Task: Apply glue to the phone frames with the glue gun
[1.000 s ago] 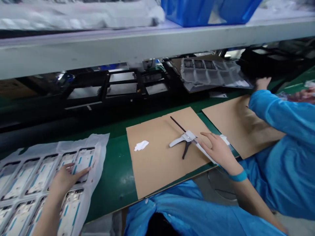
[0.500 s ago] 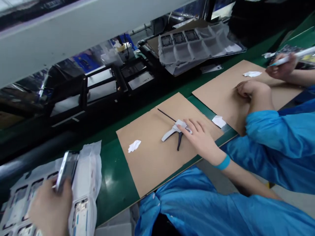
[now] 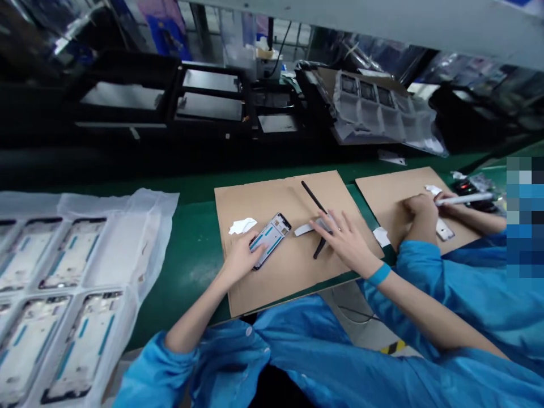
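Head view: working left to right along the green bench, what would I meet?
Translucent tray of phone frames → left hand → held phone frame → right hand → paper scrap between the cardboard sheets → a co-worker's hand → white tube-like tool.

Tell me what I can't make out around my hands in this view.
Head view: part of the silver rectangular phone frame with blue strips, covered by your left hand.
Head view: part of the white and black tool with a thin rod, hidden by your right hand.
Head view: the rest of the translucent white plastic tray, cut off by the left and bottom edges.
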Demonstrator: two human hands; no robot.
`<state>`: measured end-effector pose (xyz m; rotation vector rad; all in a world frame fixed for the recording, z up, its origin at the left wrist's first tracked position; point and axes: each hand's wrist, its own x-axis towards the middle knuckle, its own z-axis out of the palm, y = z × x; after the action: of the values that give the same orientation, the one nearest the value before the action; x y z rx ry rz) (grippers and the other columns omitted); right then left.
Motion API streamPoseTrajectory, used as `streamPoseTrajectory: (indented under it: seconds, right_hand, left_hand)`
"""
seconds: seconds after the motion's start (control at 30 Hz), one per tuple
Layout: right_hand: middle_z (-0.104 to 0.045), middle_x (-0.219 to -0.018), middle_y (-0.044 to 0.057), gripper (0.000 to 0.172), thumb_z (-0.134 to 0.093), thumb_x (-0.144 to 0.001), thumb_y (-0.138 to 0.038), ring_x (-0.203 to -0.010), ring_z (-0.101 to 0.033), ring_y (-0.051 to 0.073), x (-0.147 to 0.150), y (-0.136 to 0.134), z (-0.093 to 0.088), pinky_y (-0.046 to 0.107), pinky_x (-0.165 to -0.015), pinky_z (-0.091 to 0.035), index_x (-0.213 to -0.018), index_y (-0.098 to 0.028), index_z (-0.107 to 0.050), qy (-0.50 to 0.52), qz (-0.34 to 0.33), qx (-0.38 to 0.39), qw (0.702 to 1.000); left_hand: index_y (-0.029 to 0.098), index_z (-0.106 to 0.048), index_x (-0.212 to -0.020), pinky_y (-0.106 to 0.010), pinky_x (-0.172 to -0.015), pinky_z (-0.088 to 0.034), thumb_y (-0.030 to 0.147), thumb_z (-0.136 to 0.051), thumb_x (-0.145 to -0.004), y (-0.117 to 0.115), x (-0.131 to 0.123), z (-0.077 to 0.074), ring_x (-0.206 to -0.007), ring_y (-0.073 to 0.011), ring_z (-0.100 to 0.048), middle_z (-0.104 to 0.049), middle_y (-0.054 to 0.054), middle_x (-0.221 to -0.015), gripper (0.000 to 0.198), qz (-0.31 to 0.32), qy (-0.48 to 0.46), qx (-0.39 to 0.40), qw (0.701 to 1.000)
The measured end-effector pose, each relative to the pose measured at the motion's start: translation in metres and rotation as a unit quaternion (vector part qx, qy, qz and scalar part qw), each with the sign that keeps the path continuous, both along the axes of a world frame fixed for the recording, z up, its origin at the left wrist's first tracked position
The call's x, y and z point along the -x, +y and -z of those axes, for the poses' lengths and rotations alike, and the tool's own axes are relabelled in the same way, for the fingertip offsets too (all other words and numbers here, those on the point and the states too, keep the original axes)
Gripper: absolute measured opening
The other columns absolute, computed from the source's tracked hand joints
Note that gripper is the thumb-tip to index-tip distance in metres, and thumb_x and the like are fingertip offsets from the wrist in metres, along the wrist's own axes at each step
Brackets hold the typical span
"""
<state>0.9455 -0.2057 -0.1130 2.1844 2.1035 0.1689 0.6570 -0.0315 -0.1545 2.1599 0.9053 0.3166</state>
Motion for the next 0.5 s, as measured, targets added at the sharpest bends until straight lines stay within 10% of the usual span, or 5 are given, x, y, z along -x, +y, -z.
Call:
streamPoseTrajectory:
  seconds: [0.27, 0.5]
  right_hand:
    - [-0.052, -0.158, 0.014, 0.057, -0.065, -0.106, -0.027, -0.155, -0.046, 0.03, 0.0, 0.036, 0.011, 0.067, -0.136, -0.036, -0.161, -0.021, -0.052, -0.041, -0.025, 0.064, 0.997]
    - [-0.061, -0.144, 0.013, 0.045, -0.067, -0.106, -0.043, -0.142, -0.056, 0.026, -0.002, 0.044, -0.02, 0.058, -0.128, -0.048, -0.141, -0.015, -0.064, 0.05, 0.016, 0.017, 0.998]
  left_hand:
    - [0.018, -0.071, -0.126, -0.041, -0.093, -0.056, 0.036, -0.062, -0.099, 0.015, -0.014, 0.021, -0.103, -0.031, -0.074, -0.079, -0.012, -0.114, 0.034, 0.02, -0.038, -0.032, 0.999]
    - [0.018, -0.062, -0.149, -0.048, -0.108, -0.054, 0.027, -0.059, -0.102, 0.004, -0.016, 0.037, -0.124, -0.0345, -0.071, -0.073, -0.015, -0.139, 0.048, 0.021, -0.075, -0.079, 0.994]
